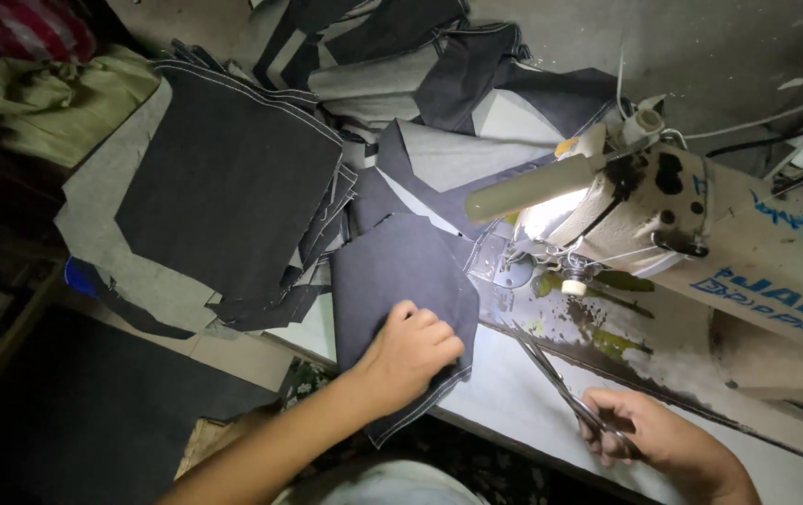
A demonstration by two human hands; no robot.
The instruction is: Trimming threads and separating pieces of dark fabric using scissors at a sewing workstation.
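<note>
Right hand (649, 435) curled, gripping scissors (560, 388) blades forward; left hand (411, 351) pressing fingers-bent on dark denim piece (392, 271)

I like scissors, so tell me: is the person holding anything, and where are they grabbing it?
Yes. The right hand holds scissors by the handle end, blades pointing toward the sewing machine. The left hand only presses flat on a dark cloth piece.

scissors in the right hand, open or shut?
Shut, as far as it shows. The scissors in the right hand show one narrow line of blades running toward the sewing machine, with no gap between them.
</note>
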